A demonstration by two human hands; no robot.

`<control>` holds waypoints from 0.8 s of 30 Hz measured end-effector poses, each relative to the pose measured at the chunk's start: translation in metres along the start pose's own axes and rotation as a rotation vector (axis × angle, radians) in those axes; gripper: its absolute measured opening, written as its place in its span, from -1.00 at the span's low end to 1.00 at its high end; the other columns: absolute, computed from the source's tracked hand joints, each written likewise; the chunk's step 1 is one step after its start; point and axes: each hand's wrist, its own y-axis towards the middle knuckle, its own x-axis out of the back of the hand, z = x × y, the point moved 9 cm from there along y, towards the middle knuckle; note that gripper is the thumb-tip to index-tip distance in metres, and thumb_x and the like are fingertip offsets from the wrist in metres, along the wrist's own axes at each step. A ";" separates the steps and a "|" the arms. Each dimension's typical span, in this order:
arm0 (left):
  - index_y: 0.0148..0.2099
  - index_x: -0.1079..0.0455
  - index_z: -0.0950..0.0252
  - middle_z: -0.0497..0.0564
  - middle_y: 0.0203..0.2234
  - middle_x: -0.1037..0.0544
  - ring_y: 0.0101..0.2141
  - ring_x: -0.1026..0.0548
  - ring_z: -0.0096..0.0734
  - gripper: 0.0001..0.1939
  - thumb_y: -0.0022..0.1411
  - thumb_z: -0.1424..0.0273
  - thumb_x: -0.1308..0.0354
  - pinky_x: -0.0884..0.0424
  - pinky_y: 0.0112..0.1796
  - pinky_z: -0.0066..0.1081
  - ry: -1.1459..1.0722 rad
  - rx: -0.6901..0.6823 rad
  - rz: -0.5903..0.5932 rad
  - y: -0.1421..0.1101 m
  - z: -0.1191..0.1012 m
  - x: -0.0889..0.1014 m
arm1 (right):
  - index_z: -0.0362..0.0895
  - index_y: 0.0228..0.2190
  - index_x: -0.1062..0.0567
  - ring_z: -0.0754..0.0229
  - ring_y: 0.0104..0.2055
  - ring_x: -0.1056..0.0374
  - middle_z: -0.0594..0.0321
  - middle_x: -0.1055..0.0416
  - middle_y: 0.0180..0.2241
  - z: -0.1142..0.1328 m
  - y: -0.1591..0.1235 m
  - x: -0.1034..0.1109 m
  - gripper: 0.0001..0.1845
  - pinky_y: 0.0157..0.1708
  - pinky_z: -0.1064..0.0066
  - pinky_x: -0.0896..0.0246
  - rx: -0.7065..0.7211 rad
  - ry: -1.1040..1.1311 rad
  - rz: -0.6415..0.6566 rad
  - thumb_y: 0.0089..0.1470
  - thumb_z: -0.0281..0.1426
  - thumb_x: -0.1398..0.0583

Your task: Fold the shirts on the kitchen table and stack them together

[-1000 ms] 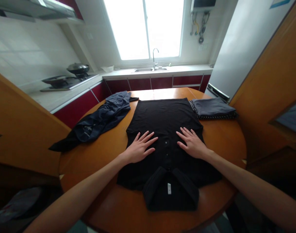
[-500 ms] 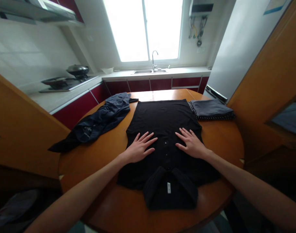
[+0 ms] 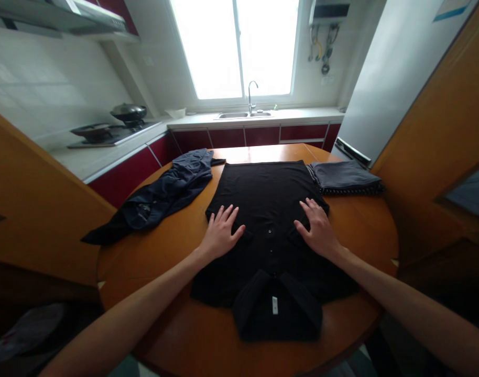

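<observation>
A black polo shirt (image 3: 268,196) lies spread face up on the table, its collar toward me and its hem toward the window. Two small buttons and a white neck label show on it. My left hand (image 3: 220,233) rests on the left side of the shirt, fingers stretched out and palm down. On the opposite side, near the shirt's right edge, my right hand (image 3: 318,228) also lies palm down with its fingers apart. Neither hand grips the cloth.
The round wooden table (image 3: 156,256) carries a crumpled dark blue garment (image 3: 164,191) at the left. A folded grey stack of clothing (image 3: 347,177) sits at the back right, close to the shirt. Beyond stand a counter with a sink (image 3: 243,115) and a stove (image 3: 113,135).
Both hands have slid outward across the shirt, the left toward its left edge and the right toward its right edge. The shirt keeps its place on the table.
</observation>
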 end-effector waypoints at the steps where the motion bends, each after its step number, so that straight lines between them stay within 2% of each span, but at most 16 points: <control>1: 0.46 -0.05 0.23 0.17 0.41 -0.09 0.40 0.07 0.18 -0.26 0.40 -0.04 0.07 0.06 0.29 0.21 0.015 0.015 0.022 -0.001 0.002 -0.004 | -0.26 0.32 -0.20 -0.10 0.44 0.12 -0.10 -0.04 0.38 0.000 0.000 0.002 -0.26 0.37 -0.01 0.16 0.000 -0.019 -0.009 0.29 -0.06 -0.01; 5: 0.48 0.01 0.18 0.16 0.43 -0.03 0.40 0.16 0.23 -0.20 0.37 -0.13 0.12 0.11 0.29 0.21 0.052 0.039 0.092 -0.004 0.007 -0.016 | -0.34 0.34 -0.13 -0.17 0.46 0.23 -0.19 0.07 0.41 -0.010 0.000 -0.001 -0.12 0.37 -0.08 0.28 -0.059 -0.150 0.005 0.27 0.06 0.03; 8: 0.48 0.01 0.11 0.13 0.44 0.02 0.40 0.21 0.29 -0.23 0.38 -0.14 0.15 0.13 0.29 0.22 0.084 0.054 0.135 -0.005 0.006 -0.019 | -0.36 0.35 -0.11 -0.25 0.46 0.25 -0.24 0.12 0.41 -0.024 -0.002 -0.019 0.00 0.36 -0.13 0.29 -0.128 -0.227 0.154 0.22 0.17 0.04; 12: 0.47 -0.02 0.02 0.08 0.45 0.04 0.39 0.22 0.40 -0.28 0.39 -0.13 0.16 0.14 0.27 0.25 0.129 0.076 0.163 -0.007 0.004 -0.018 | -0.35 0.37 -0.07 -0.24 0.46 0.24 -0.26 0.15 0.42 -0.035 -0.006 -0.036 0.02 0.36 -0.09 0.29 -0.195 -0.294 0.318 0.22 0.19 0.08; 24: 0.46 -0.05 0.03 0.12 0.45 0.03 0.38 0.21 0.44 -0.29 0.40 -0.12 0.14 0.14 0.26 0.27 0.099 0.073 0.170 -0.007 0.003 -0.019 | -0.35 0.37 -0.07 -0.21 0.47 0.26 -0.28 0.18 0.42 -0.036 -0.006 -0.038 -0.02 0.36 -0.11 0.29 -0.189 -0.293 0.321 0.25 0.16 0.08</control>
